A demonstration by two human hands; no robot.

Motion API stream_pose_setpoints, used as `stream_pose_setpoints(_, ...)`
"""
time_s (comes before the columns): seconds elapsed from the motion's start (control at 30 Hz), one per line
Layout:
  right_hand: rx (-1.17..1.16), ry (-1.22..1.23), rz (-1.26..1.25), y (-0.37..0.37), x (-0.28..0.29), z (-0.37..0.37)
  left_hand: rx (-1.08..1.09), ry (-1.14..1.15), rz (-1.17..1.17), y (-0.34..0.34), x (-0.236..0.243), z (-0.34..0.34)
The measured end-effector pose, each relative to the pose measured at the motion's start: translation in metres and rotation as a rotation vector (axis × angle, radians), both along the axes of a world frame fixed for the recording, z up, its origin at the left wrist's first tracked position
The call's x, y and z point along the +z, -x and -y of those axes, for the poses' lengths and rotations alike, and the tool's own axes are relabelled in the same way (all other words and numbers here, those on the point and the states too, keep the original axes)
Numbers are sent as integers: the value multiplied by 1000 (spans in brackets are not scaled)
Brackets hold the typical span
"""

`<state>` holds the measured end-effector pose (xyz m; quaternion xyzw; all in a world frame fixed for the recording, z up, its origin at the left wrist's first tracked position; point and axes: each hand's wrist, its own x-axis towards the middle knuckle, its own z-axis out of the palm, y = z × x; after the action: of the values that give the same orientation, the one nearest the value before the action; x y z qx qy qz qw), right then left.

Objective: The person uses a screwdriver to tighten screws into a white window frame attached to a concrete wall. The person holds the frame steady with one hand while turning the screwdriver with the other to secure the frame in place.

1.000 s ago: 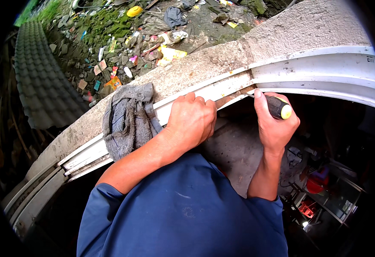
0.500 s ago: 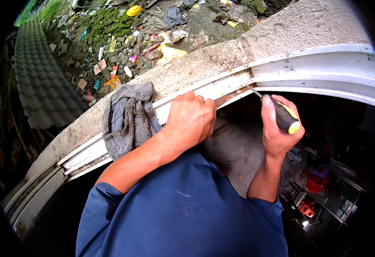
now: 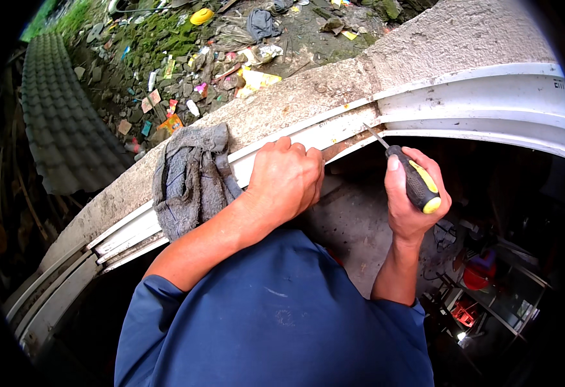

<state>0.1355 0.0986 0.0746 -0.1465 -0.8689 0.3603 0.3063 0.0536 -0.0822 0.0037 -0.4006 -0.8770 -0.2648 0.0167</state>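
Screwdriver: black-and-yellow handle, thin metal shaft slanting up-left to the white window frame, its tip over the channel near the joint; whether it touches cannot be told.
Right hand: fingers wrapped round the handle, thumb along its upper part.
Left hand: fingers curled over the frame's edge, left of the tip; what lies under them is hidden, so I cannot tell whether they grip anything.
Good handling: likely a low shaft angle, short controlled strokes and the left hand clear of the tip's line, sparing skin and white surface.
Rag: grey, grimy, draped over frame and concrete ledge, beside the left forearm.
Markings: small dark print at the frame's right end, too small to read; no brand legible.
Beyond the ledge: scattered litter, stones, moss.
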Motion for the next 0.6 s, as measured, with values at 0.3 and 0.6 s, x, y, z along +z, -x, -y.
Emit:
stream_pose_setpoints(0.3,32,-56,-21,-6,0,-8,7,-6,-3,0,0,0)
stream_pose_setpoints(0.6,-36,-52,-28,-4,-3,-9,13,-11,0,-1,2,0)
